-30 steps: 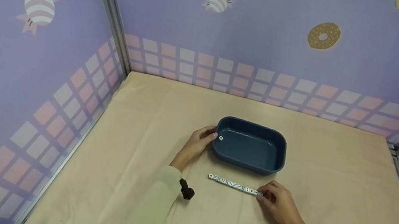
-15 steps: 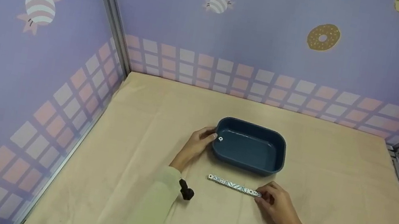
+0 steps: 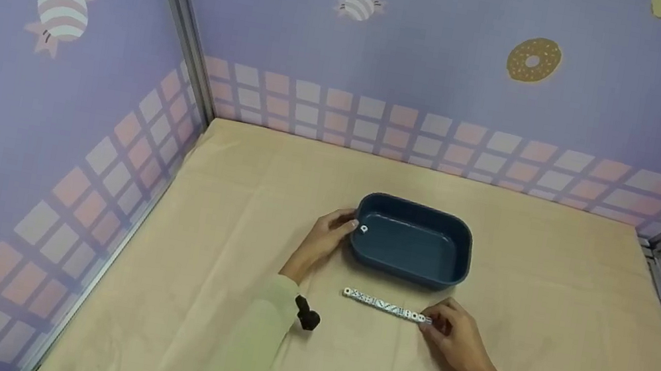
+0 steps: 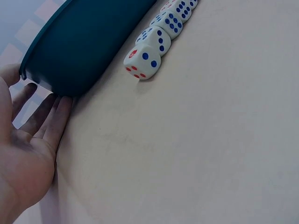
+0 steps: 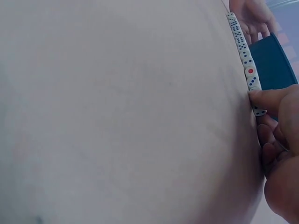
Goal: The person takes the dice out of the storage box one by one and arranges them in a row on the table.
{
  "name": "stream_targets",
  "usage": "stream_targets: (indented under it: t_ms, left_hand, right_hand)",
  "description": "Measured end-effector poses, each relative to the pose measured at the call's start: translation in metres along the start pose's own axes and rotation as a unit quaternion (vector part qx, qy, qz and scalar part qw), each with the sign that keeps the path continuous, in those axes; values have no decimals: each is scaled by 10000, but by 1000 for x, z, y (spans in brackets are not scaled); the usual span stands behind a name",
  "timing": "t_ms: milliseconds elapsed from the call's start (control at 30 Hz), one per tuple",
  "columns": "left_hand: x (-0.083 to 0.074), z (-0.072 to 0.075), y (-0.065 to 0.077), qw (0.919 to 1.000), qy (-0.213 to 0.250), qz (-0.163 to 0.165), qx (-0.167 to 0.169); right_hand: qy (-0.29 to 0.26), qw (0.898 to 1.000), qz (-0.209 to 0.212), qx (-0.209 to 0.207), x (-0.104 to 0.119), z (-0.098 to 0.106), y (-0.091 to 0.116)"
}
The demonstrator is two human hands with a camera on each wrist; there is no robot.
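Observation:
My left hand (image 3: 322, 242) holds the left end of a dark blue basin (image 3: 410, 273), thumb over the rim and fingers against the outer wall. One small white die (image 3: 364, 229) lies inside, close to that thumb. In front of the basin runs a straight row of several white dice (image 3: 385, 305), end to end on the cloth. With thumb and fingers, my right hand (image 3: 458, 336) pinches the right end of this row. The left wrist view shows the row's other end, a die (image 4: 142, 62) with red and blue pips. My right thumb partly covers the end dice in the right wrist view.
A beige cloth (image 3: 245, 211) covers the table. Purple walls (image 3: 379, 53) with printed sweets stand behind and at both sides, joined by a metal post (image 3: 180, 19) at the back left corner.
My right fingers have shifted slightly left along the right end of the dice row. The left hand, the basin and the die inside look unchanged.

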State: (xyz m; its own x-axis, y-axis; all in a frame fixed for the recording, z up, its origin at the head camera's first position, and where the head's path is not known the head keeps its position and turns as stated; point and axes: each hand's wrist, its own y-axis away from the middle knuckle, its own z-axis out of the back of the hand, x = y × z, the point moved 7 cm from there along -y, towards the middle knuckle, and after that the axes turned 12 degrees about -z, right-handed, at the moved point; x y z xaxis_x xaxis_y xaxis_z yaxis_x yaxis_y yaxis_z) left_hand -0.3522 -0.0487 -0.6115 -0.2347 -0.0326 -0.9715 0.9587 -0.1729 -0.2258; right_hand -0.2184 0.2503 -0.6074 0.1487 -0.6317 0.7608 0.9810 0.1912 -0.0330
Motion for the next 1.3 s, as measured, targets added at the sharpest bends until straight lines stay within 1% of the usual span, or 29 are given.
stream_targets:
  t_ms: [200,300,400,533,667,767,933,1167,1300]
  left_hand:
    - [-1,0,-1,10000,-7,-71,31]
    - [-2,1,-1,9999,-24,-106,22]
    - [-3,1,-2,9999,14,-100,-7]
    - [-3,0,-3,9998,183,-52,-41]
    - [-3,0,-2,9999,133,-94,-23]
    - [-4,0,-1,9999,17,-124,1]
    - [-2,0,-2,9999,-4,-111,10]
    - [-2,0,-1,9999,-23,-103,7]
    - [-1,0,-1,10000,11,-66,-1]
  right_hand:
    - [219,9992,331,84,8,5,-1]
    - [344,9983,465,29,17,12,-4]
    - [376,9970,666,-110,32,18,-10]
    - [224,9944,983,-314,56,23,-23]
    - [-96,9927,1109,-475,74,19,-42]
    - [-192,9912,1161,-612,82,13,-58]
    - [-128,9913,1079,-737,94,3,-86]
    - [-293,9962,590,-562,105,-10,-123]
    - [-358,9975,432,-424,108,-20,-141]
